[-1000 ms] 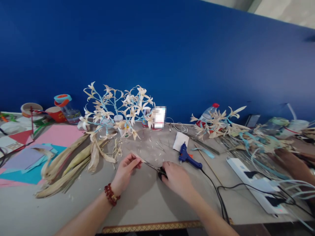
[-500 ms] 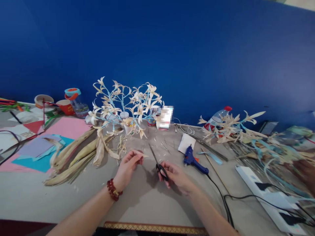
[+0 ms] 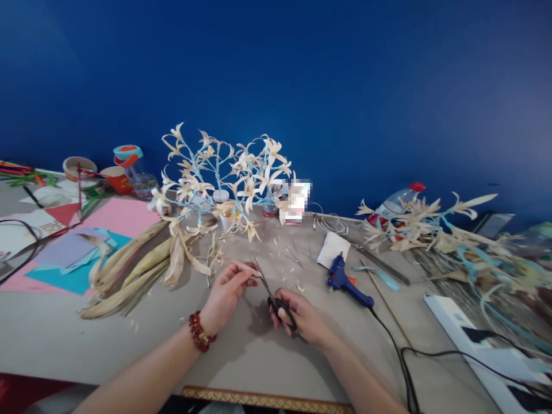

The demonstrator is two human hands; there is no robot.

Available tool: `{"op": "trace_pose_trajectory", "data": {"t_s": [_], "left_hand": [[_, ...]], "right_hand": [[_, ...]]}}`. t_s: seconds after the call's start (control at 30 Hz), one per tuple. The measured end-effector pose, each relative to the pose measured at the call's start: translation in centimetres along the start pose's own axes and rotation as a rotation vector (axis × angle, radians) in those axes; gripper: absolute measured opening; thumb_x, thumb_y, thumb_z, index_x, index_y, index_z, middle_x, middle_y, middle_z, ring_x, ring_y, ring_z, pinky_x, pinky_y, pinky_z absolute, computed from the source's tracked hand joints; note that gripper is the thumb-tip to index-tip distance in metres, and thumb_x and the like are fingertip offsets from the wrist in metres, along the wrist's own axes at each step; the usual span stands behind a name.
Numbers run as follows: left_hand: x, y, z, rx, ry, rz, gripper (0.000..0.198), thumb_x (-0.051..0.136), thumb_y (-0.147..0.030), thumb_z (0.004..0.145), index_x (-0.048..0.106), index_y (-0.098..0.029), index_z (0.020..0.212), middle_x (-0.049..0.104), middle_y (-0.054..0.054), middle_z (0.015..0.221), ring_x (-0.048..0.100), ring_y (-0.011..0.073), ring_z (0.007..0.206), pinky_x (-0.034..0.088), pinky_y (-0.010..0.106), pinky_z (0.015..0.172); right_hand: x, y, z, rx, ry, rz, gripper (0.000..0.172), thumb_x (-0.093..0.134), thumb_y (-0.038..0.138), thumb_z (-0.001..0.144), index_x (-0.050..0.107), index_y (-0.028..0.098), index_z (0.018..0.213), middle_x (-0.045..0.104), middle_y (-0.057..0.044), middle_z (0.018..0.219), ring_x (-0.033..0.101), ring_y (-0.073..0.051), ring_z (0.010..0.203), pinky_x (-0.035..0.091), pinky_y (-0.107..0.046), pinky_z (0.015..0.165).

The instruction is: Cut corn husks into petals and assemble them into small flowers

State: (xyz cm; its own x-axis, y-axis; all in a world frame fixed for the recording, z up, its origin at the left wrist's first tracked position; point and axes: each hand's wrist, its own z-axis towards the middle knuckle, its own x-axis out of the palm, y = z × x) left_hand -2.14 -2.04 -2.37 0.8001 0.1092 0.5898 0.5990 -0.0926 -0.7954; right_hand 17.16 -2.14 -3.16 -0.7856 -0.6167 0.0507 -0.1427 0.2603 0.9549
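Gripped between thumb and fingers of the left hand [image 3: 226, 292], a pale strip [image 3: 249, 268] sits left of the glue gun [image 3: 350, 287], probably pinched to steady its free end. The right hand [image 3: 302, 315], nearer the gun, grasps the scissors [image 3: 267, 290] by their handles, apparently angling the blades towards that end; contact is unclear. Husks [image 3: 129, 270] lie farther left of the gun, presumably for easy reach.
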Motion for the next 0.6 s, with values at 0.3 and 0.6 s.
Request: {"op": "trace_pose_trajectory", "data": {"t_s": [0.3, 0.6], "left_hand": [[-0.05, 0.13, -0.15, -0.013, 0.032, 0.017, 0.015, 0.074, -0.026, 0.073, 0.065, -0.015, 0.071, 0.066, 0.003, 0.079, 0.061, 0.0134, 0.072, 0.052, 0.027, 0.072], [-0.17, -0.14, -0.07, -0.028, 0.095, 0.036, 0.013, 0.070, -0.025, 0.077, 0.064, -0.015, 0.071, 0.067, 0.004, 0.087, 0.060, 0.0120, 0.073, 0.051, 0.027, 0.074]], "right_hand": [[0.00, 0.02, -0.05, -0.009, -0.009, -0.017, 0.054, 0.061, 0.071, 0.070, 0.049, 0.019, 0.078, 0.058, 0.005, 0.057, 0.034, -0.004, 0.035, 0.024, -0.016, 0.032], [-0.03, -0.09, 0.11, -0.018, -0.022, -0.007, 0.051, 0.066, 0.068, 0.067, 0.047, 0.020, 0.070, 0.057, 0.005, 0.052, 0.035, -0.006, 0.038, 0.023, -0.018, 0.037]]}}
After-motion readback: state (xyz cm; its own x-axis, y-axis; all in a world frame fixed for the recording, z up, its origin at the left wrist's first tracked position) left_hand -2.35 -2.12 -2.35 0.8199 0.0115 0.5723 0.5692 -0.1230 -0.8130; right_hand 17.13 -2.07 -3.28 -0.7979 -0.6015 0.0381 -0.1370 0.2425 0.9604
